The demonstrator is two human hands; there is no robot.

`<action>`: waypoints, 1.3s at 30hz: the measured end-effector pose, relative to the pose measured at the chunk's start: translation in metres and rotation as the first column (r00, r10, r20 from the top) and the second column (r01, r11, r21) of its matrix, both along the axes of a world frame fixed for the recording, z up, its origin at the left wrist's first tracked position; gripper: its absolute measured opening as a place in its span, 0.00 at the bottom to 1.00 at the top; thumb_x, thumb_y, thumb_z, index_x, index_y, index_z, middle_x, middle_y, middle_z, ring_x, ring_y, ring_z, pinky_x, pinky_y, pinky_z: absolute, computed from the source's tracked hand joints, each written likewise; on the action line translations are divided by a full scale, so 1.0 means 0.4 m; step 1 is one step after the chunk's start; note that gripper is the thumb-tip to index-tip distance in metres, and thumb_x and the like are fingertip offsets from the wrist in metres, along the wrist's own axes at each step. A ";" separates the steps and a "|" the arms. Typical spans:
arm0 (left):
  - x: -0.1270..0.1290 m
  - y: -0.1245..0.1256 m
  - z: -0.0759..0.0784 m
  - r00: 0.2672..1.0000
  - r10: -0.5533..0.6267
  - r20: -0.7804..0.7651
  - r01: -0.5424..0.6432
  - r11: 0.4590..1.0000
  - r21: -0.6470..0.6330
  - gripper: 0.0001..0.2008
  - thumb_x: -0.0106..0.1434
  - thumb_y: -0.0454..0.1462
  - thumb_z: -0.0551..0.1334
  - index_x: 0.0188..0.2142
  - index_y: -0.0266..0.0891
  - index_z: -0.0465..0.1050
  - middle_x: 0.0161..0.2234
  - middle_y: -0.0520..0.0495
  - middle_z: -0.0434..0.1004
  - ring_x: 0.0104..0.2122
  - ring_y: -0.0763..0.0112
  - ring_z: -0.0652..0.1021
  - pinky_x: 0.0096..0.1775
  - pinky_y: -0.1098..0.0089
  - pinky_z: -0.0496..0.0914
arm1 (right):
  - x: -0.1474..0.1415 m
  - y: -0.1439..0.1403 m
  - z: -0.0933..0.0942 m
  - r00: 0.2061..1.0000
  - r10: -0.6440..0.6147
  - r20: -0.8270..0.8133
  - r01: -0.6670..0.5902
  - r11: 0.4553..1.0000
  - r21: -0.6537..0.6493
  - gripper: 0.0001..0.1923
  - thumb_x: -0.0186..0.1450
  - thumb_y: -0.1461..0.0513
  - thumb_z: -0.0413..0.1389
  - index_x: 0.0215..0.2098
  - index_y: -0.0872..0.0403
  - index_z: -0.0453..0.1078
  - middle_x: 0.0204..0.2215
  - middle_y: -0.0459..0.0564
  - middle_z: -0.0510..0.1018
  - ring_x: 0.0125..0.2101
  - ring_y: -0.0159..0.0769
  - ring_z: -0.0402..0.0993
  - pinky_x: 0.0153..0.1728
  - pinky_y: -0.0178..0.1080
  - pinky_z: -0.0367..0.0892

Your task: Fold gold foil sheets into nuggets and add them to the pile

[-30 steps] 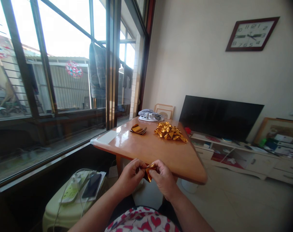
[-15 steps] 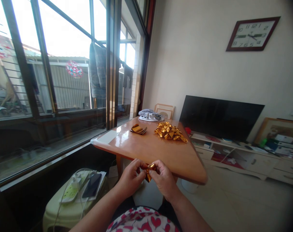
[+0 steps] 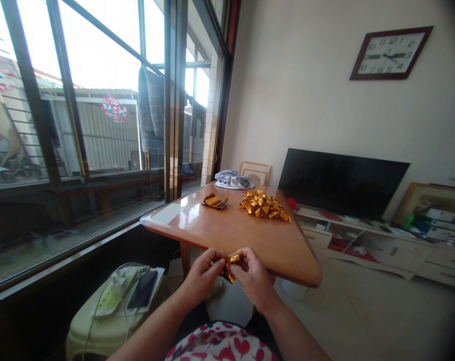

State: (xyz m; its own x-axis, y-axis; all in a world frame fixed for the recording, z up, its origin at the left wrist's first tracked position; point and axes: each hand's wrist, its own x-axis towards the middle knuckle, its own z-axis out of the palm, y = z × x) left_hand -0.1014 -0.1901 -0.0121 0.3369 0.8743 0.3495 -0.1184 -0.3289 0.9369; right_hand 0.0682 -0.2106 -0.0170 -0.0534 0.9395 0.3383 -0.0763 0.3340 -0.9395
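Note:
Between my hands, just in front of the near table edge, is a piece of shiny gold foil paper [image 3: 234, 260], partly folded. My left hand [image 3: 207, 271] pinches its left side between thumb and fingers. On the other side my right hand [image 3: 252, 276] grips the foil, thumb on its front. The fingers cover much of it. Farther back on the wooden table [image 3: 197, 228] lies a heap of folded gold foil pieces [image 3: 265, 204]. To the left of that heap rests a small stack of flat gold foil sheets [image 3: 214, 201].
Folded cloth [image 3: 233, 179] lies at the table's far end, a white sheet [image 3: 167, 214] at its left corner. On my left, a green stool [image 3: 80, 321] carries a power strip [image 3: 109, 301], cables and a phone [image 3: 143, 289]. A television [image 3: 342, 185] stands beyond.
My left hand has shifted slightly left along the foil. The foil has turned a little, and its upper fold shows more between my fingers.

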 end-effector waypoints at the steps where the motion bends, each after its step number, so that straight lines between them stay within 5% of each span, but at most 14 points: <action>1: 0.000 0.000 0.000 0.999 -0.030 0.032 0.031 0.999 -0.032 0.12 0.67 0.44 0.63 0.39 0.35 0.75 0.32 0.47 0.77 0.32 0.67 0.77 0.37 0.67 0.71 | 0.000 0.000 -0.001 1.000 -0.002 0.001 0.002 1.000 -0.002 0.12 0.62 0.59 0.62 0.41 0.51 0.66 0.35 0.47 0.78 0.35 0.37 0.74 0.35 0.37 0.69; 13: -0.013 -0.011 0.019 0.969 -0.162 0.188 0.203 0.954 -0.223 0.14 0.62 0.43 0.70 0.40 0.35 0.77 0.33 0.46 0.79 0.33 0.69 0.78 0.38 0.70 0.70 | 0.003 -0.010 0.009 0.998 0.067 -0.018 -0.068 0.995 -0.075 0.14 0.61 0.59 0.63 0.43 0.50 0.65 0.35 0.45 0.78 0.35 0.36 0.75 0.36 0.36 0.69; 29: -0.009 -0.011 0.009 0.967 -0.176 0.185 0.213 0.955 -0.204 0.15 0.61 0.42 0.70 0.42 0.34 0.78 0.36 0.43 0.80 0.35 0.66 0.78 0.41 0.67 0.71 | 0.001 -0.003 -0.005 0.994 -0.050 0.095 0.052 0.998 -0.019 0.13 0.61 0.62 0.60 0.43 0.52 0.66 0.33 0.46 0.78 0.32 0.36 0.74 0.32 0.36 0.69; 39: -0.008 -0.004 0.005 0.981 -0.151 0.119 0.166 0.977 -0.135 0.14 0.61 0.42 0.71 0.41 0.35 0.78 0.38 0.43 0.80 0.39 0.63 0.79 0.46 0.63 0.71 | -0.007 -0.006 0.003 0.999 0.028 0.022 -0.028 1.000 0.000 0.16 0.63 0.61 0.59 0.49 0.50 0.67 0.42 0.49 0.78 0.41 0.40 0.77 0.43 0.42 0.73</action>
State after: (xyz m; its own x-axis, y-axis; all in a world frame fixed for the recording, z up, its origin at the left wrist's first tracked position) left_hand -0.1044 -0.1918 -0.0101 0.4426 0.8563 0.2662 -0.2609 -0.1610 0.9518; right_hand 0.0654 -0.2131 -0.0156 -0.0873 0.9373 0.3373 -0.0650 0.3325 -0.9409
